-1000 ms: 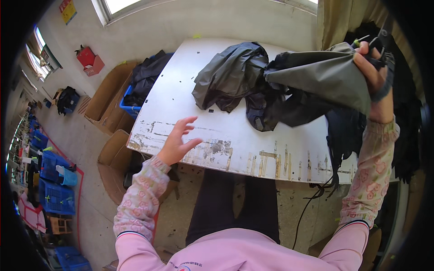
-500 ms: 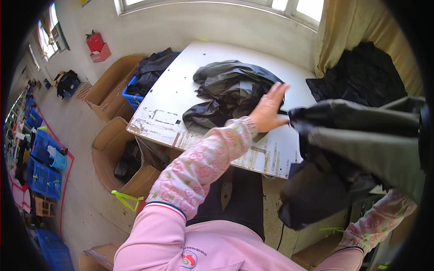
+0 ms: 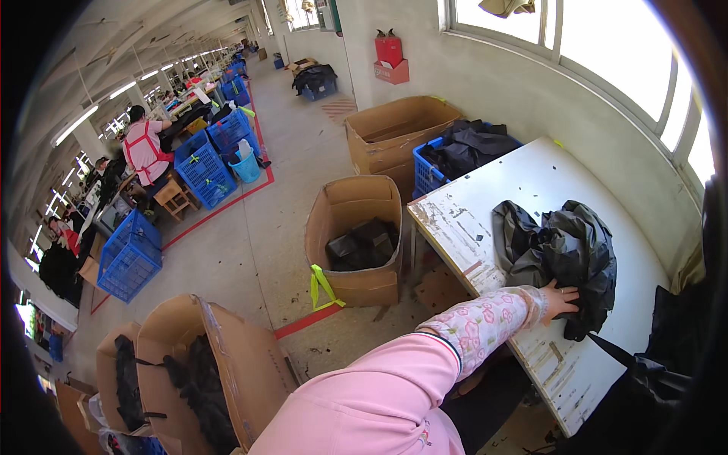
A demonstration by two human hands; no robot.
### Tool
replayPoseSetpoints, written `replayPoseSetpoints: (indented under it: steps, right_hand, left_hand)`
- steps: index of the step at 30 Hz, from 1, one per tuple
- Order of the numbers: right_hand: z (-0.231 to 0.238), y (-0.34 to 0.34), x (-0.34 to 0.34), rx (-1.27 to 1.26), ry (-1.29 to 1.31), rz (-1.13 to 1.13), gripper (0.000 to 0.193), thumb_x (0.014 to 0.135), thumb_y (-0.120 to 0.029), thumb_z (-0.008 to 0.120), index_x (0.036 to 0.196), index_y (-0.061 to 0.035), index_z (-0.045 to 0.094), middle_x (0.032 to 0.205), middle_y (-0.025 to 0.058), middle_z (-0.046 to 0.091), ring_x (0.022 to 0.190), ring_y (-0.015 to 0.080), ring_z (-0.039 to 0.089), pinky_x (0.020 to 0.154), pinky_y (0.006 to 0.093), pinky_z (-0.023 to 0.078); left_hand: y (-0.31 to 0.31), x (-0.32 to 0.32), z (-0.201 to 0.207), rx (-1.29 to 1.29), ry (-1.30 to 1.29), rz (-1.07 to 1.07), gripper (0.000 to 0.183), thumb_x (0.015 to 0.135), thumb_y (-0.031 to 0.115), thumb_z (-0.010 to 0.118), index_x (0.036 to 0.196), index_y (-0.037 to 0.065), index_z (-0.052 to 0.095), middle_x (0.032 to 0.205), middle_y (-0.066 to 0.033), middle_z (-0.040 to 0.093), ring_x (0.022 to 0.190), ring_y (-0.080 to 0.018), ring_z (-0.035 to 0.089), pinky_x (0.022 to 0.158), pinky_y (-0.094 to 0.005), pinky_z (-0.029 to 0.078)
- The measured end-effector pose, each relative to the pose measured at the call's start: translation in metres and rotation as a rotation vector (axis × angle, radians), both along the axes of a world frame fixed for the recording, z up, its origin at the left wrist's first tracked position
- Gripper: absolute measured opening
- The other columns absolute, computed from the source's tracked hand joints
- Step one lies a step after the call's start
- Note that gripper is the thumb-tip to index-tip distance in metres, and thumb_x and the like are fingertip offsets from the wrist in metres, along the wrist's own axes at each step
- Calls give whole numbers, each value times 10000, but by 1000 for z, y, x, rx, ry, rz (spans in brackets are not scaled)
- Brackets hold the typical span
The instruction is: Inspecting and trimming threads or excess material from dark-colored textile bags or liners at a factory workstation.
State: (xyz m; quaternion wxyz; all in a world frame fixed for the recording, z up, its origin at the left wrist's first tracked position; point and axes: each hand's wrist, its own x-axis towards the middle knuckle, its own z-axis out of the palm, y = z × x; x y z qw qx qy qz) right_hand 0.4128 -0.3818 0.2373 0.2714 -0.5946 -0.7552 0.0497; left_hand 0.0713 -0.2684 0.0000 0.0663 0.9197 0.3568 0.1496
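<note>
My left hand [image 3: 561, 297] lies with its fingers spread on the near edge of a crumpled pile of dark grey garments [image 3: 557, 246]. The pile sits on a worn white table [image 3: 531, 186]. My pink floral sleeve reaches across the table's front edge to it. More dark fabric [image 3: 648, 379] hangs off the table's near right corner. My right hand is out of the picture.
An open cardboard box [image 3: 356, 243] with dark pieces stands left of the table, and a bigger box [image 3: 398, 129] and a blue crate of dark cloth [image 3: 455, 155] stand behind it. More boxes [image 3: 197, 364] are near left. Blue crates [image 3: 129, 258] and a seated person in a red apron [image 3: 145, 148] are far left.
The view has swung left. My left hand went from the bare table onto the garment pile. My right hand and the grey garment it held up have left the picture.
</note>
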Motion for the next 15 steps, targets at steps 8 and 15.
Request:
replayPoseSetpoints:
  steps: [8,15]
  right_hand:
    - [-6,9,-2,-21,-41,-13,285,796,-60,680,1033,-71,523,998,24,519,911,118,512,835,258,410]
    - [-5,2,7,7,-62,-32,303,780,-56,698,1020,-77,514,984,21,509,890,115,503,813,258,405]
  left_hand:
    - [-13,20,60,-147,-25,-76,1300,389,617,867,1457,133,307,1512,-250,239,1421,-417,189,1047,-741,116]
    - [-212,81,89,-646,-857,-986,1056,729,438,816,1465,-30,220,1464,-213,359,1355,-235,341,1122,-409,287]
